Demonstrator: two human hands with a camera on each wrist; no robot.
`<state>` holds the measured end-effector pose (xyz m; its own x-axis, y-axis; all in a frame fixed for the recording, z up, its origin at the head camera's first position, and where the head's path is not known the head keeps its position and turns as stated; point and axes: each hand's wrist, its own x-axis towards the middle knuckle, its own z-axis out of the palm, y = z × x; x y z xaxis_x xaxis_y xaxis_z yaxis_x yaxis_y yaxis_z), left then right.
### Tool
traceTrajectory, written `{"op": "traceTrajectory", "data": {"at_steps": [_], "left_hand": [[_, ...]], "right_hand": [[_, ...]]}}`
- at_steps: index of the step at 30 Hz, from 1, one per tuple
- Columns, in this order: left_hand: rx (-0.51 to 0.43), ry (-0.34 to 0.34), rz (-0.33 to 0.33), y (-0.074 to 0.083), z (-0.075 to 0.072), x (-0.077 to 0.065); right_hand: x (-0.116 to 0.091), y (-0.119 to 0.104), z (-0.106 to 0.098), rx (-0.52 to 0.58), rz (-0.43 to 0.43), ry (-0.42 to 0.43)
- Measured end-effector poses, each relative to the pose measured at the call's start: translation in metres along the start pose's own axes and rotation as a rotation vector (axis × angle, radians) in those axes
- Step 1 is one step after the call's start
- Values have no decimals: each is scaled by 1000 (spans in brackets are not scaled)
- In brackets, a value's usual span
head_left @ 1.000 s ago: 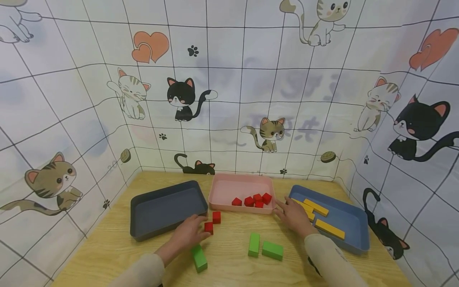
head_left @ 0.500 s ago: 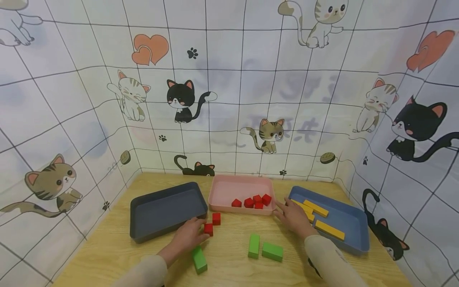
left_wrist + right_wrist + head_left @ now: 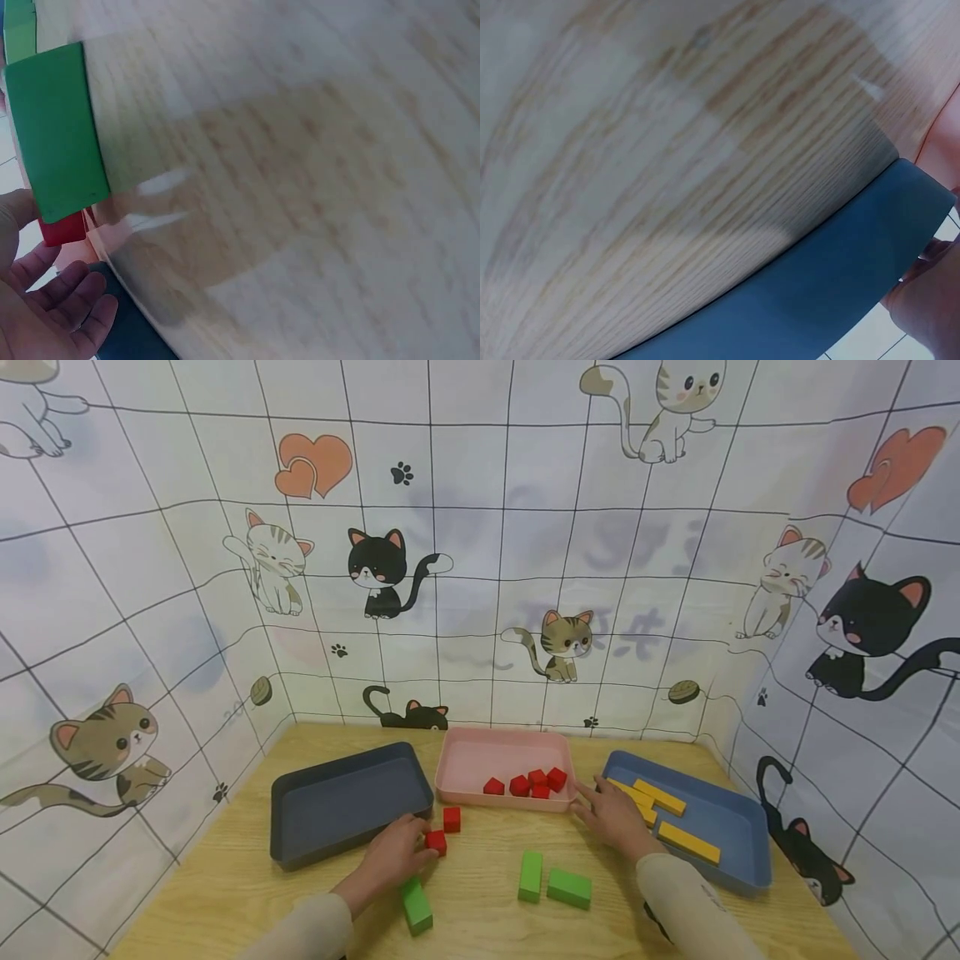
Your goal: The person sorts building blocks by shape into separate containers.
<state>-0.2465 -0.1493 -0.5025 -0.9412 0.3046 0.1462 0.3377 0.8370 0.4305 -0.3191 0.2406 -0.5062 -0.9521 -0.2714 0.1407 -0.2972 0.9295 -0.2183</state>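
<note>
My left hand reaches beside the dark grey tray, with thumb and index finger on either side of a red cube, pinching it where it sits on the table. A second red cube lies just behind. In the left wrist view, a green block partly covers the held cube, and the other fingers of the left hand are loosely bent. My right hand rests with relaxed fingers over the near-left edge of the blue tray, fingertips near the pink tray.
Several red cubes lie in the pink tray. Yellow bars lie in the blue one. Green blocks stand near the front, two of them between the arms. A cat-patterned cloth encloses the table.
My left index finger has come slightly closer to the thumb, and the red cube between them has turned a little. The right hand stays put. The head view has tilted up slightly.
</note>
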Motion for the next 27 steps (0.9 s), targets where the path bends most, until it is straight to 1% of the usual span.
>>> {"op": "traceTrajectory", "data": {"at_steps": [8,14,19,23,27], "left_hand": [[-33,30,-16,8,-9,4],[-23,71,-12,13,-17,10],[-11,102,5,14,-22,18],[-35,105,-12,18,-28,26],[-58,110,-44,22,-32,36]], "right_hand": [[1,2,4,0,-4,0],[0,3,4,10,9,-14],[0,2,3,9,0,-18],[1,2,3,2,2,-18],[0,2,3,9,6,-16]]}}
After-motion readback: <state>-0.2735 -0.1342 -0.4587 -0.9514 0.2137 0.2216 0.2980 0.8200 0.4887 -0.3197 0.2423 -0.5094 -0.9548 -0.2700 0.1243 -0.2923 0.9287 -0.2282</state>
